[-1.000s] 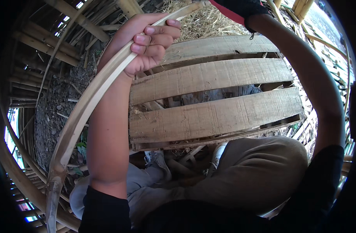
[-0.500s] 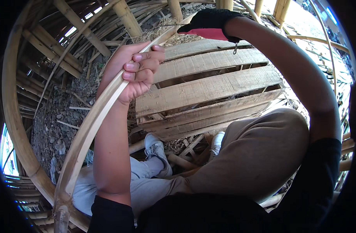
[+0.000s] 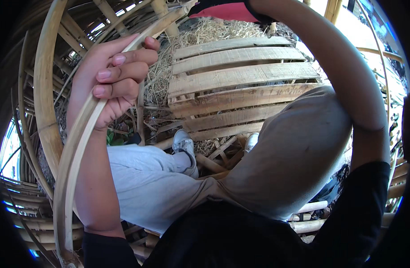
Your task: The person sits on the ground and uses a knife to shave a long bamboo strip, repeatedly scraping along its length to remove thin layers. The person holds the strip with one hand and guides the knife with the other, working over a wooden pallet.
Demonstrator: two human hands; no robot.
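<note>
My bare left hand (image 3: 118, 78) is closed around a long split bamboo strip (image 3: 73, 172), its fingers curled over the pale cut edge. The strip bends from the lower left, along my left forearm, up to the top of the view. There my right hand (image 3: 225, 10), in a black and red glove, meets the strip's far end. The glove looks closed on it, but its fingers are partly cut off by the upper edge. Beyond my knees lies a slatted wooden crate (image 3: 240, 73), which neither hand touches.
Dry straw (image 3: 205, 33) lies behind and beside the crate. A thick curved bamboo pole (image 3: 46, 89) rises at the left, with more bamboo poles and strips around. My shoes (image 3: 183, 145) are at the crate's near side. Bamboo pieces (image 3: 308, 225) lie low at the right.
Both hands have moved up and to the left with the bamboo strip, and my right hand now partly leaves the top of the view. The crate appears slightly shifted as the view moved.
</note>
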